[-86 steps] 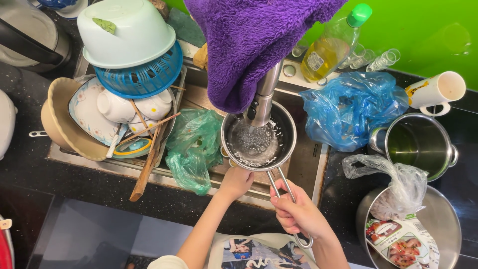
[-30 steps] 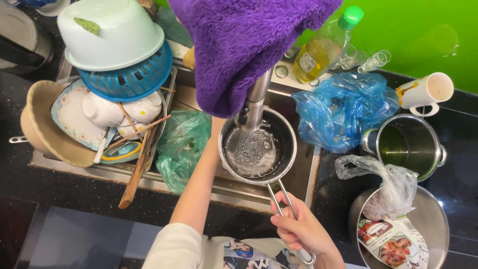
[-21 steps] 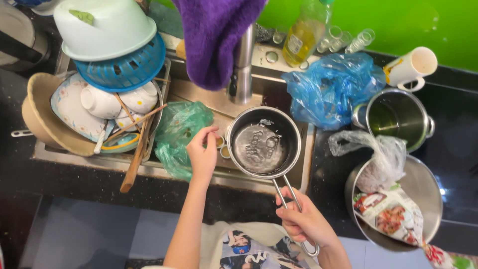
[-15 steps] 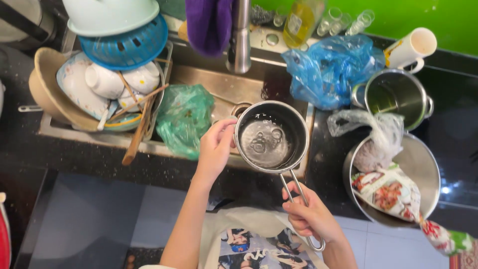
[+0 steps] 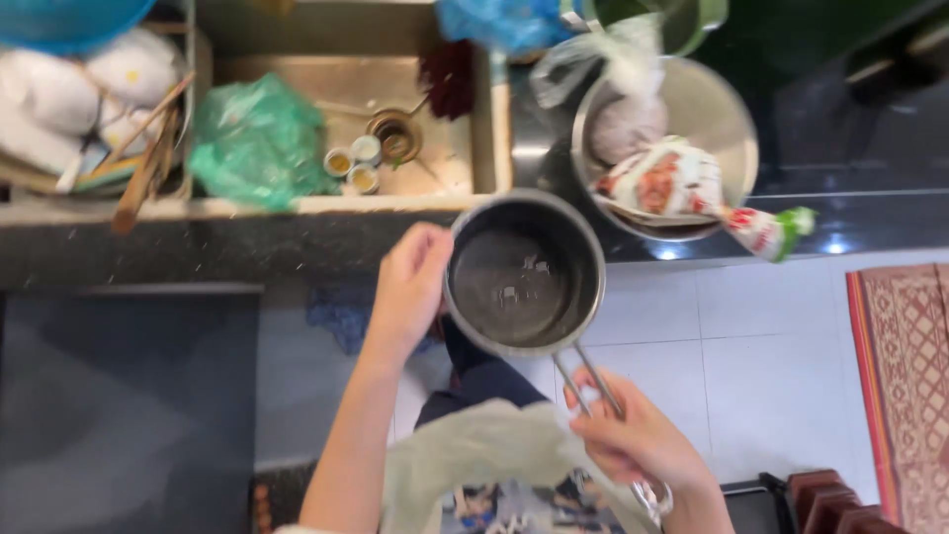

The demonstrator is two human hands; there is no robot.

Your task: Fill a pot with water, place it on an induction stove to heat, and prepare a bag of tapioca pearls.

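Steel saucepan with a wire handle (image 5: 524, 275), a little water in its bottom, has come away from under the tap and now hangs off the sink (image 5: 297, 203), over the white floor tiles (image 5: 751, 366); right hand (image 5: 638, 440) is clamped round the handle; left hand (image 5: 410, 287) grips the rim; filling looks finished.

Steel pan (image 5: 524, 277) shining grey, green bag (image 5: 259, 143) glowing in sink, red patterned rug (image 5: 905, 386) showing, white tiles (image 5: 751, 346) gleaming.
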